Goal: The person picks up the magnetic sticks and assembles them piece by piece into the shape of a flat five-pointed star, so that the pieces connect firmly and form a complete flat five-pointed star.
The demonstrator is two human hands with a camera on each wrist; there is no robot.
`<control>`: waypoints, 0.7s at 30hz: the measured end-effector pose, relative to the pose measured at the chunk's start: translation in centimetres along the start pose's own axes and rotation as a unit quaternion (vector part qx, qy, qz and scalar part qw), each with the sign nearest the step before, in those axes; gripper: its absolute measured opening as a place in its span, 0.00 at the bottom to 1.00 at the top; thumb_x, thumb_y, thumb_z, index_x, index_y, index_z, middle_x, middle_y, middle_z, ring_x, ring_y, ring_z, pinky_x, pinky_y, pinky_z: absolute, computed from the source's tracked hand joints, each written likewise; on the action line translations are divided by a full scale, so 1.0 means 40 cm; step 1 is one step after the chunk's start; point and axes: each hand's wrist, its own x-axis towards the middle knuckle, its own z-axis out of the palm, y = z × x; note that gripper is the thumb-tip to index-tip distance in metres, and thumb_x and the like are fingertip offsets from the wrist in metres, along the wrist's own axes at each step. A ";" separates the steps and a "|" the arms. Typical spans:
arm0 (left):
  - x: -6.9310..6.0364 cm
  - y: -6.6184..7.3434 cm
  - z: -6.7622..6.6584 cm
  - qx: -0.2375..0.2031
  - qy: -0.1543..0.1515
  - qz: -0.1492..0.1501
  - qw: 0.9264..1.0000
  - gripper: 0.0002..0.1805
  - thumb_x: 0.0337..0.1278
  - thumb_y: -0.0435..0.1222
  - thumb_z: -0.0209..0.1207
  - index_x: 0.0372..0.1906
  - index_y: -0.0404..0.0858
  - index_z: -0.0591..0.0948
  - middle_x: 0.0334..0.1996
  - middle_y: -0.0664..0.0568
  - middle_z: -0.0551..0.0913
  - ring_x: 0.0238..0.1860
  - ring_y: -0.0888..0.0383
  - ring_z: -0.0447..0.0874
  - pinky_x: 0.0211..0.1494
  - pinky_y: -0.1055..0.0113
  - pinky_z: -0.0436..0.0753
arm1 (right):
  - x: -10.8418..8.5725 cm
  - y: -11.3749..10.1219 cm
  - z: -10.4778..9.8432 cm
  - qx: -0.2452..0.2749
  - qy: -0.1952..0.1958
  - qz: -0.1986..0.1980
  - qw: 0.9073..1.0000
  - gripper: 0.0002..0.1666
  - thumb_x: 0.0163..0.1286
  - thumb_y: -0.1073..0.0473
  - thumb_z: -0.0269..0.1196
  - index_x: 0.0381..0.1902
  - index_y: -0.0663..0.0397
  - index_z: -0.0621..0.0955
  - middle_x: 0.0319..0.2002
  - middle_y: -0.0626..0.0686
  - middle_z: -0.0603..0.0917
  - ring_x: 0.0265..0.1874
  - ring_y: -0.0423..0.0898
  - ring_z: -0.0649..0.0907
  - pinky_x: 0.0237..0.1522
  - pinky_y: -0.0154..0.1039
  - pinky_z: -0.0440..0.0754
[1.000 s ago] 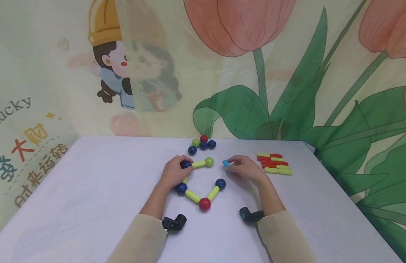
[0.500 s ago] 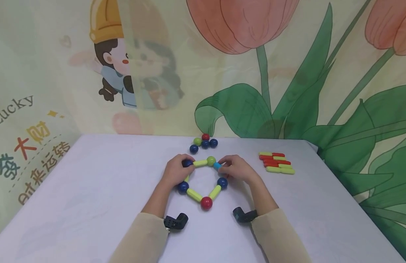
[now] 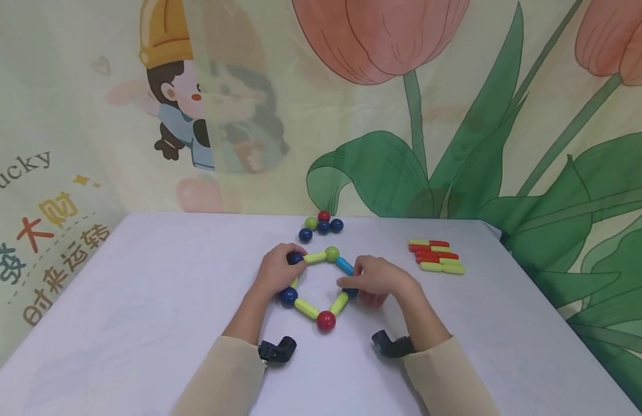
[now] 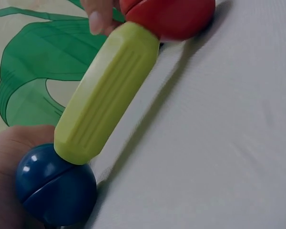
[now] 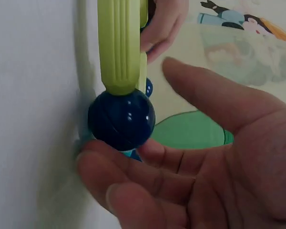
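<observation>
A ring of magnetic balls and rods lies on the table. My left hand grips the dark blue ball at its upper left. A yellow-green rod runs from there to a green ball. From the green ball a light blue rod slants toward the right dark blue ball, its lower end partly hidden by my right hand. In the right wrist view my thumb stands apart from that ball, with the fingers beside and under it. A red ball forms the near corner.
Behind the ring sit several loose balls, dark blue, green and red. Red and yellow-green rods lie in rows at the right. The white table meets a printed backdrop at the back.
My right hand brought the light blue rod left to the green ball, let it go, then moved down to the right dark blue ball. The left hand has stayed on its ball.
</observation>
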 end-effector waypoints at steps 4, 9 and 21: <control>0.000 0.001 -0.003 0.031 0.002 0.010 0.999 0.17 0.61 0.42 0.62 0.53 0.42 0.86 0.52 0.44 0.85 0.54 0.46 0.81 0.63 0.49 0.78 | -0.005 -0.012 0.006 -0.002 -0.005 -0.002 1.000 0.19 0.67 0.48 0.71 0.43 0.54 0.77 0.30 0.56 0.83 0.26 0.50 0.84 0.28 0.37 0.85; -0.001 0.002 -0.005 0.050 -0.005 0.017 0.999 0.18 0.60 0.45 0.62 0.53 0.42 0.86 0.48 0.47 0.86 0.48 0.50 0.81 0.58 0.52 0.79 | 0.006 0.009 -0.003 0.006 0.009 0.001 1.000 0.18 0.68 0.51 0.70 0.48 0.54 0.79 0.31 0.56 0.84 0.28 0.50 0.84 0.28 0.38 0.86; -0.002 0.028 -0.004 0.054 -0.033 0.054 0.997 0.31 0.57 0.38 0.65 0.68 0.43 0.79 0.54 0.45 0.85 0.54 0.49 0.82 0.62 0.50 0.78 | 0.047 0.059 -0.015 0.027 0.058 -0.025 0.998 0.22 0.69 0.52 0.68 0.57 0.54 0.82 0.40 0.55 0.83 0.31 0.49 0.83 0.33 0.37 0.84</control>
